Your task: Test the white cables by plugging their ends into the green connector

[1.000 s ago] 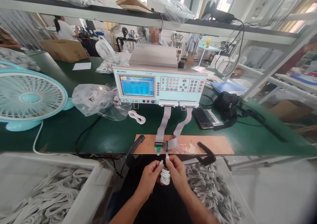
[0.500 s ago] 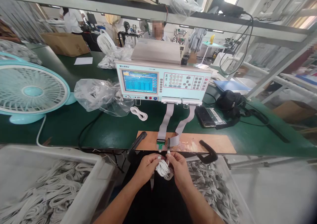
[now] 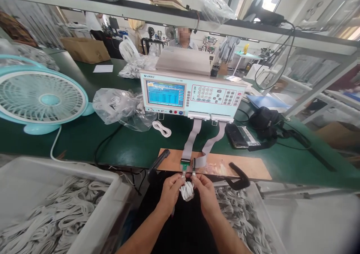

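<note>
A coiled white cable (image 3: 187, 191) hangs over my lap at the table's front edge. My left hand (image 3: 171, 190) is closed in a pinch on one of its ends, right at the small metal socket of a green circuit board (image 3: 185, 166). Fingers hide how far that plug sits in the socket. On the other side, my right hand (image 3: 206, 191) pinches the other cable end, which lines up with an upright black connector (image 3: 194, 165). Grey ribbon cables (image 3: 192, 138) run from both connectors up to a bench tester (image 3: 189, 93) with a lit blue screen.
A wooden board (image 3: 239, 163) lies along the edge, with black clamps (image 3: 239, 177) on it. White bins of coiled cables (image 3: 53, 212) flank my lap. A turquoise fan (image 3: 49, 100), bagged cables (image 3: 116, 106), a loose coil (image 3: 161, 129) and a phone (image 3: 236, 136) are on the table.
My left hand has brought its cable end up against the green board's socket. The right hand still pinches its end at the black connector. The whole view has shifted slightly.
</note>
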`<state>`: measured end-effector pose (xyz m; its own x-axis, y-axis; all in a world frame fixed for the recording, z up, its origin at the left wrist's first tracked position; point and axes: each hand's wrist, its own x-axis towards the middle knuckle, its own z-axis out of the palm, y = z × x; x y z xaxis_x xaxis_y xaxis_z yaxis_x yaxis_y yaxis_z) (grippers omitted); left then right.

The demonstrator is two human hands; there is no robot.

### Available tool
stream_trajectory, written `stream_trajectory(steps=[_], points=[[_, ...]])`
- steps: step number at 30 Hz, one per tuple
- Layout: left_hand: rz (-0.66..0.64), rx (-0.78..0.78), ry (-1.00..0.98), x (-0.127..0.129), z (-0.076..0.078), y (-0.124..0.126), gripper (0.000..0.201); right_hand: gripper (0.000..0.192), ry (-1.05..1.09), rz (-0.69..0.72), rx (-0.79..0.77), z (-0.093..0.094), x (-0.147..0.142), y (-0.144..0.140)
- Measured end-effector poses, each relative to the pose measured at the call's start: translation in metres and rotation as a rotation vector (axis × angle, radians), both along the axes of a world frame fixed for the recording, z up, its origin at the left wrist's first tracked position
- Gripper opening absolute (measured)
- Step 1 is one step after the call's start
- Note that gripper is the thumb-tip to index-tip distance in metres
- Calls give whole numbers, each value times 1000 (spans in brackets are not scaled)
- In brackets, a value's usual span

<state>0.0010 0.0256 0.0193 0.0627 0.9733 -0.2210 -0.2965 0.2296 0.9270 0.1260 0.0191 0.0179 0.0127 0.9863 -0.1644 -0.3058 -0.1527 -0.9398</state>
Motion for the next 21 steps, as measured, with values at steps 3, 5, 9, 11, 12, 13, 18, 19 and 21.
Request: stream_trajectory(steps=[3,5,9,11,12,13,18,19,21], points=[[21,-9,5,1,-1,0,26,27,7,3,8,1,1,0],[30,-24,0,1,0,0,28,27,12,8,4,1,1,-1],[20,-14,23,0,-1,-3,31,28,25,25,-24,-1,1,-1],[4,11,47,0,-3,-5,31,28,44,9,-25,-2,-1,-1],[3,21,53,0,-5,-4,31,27,55,0,-24,-2,-2,-1],[6,26,55,1,-7,-3,32,26,64,-7,-24,-3,-2,-1],[75,25,117,11,-13,4,32,25,49,-12,-51,-5,1,-1],[99,27,139,10,-9,1,31,25,21,-24,-51,-5,2,-2],[141,82,202,0,5,-11,25,26,-56,-43,-35,-4,5,-4]])
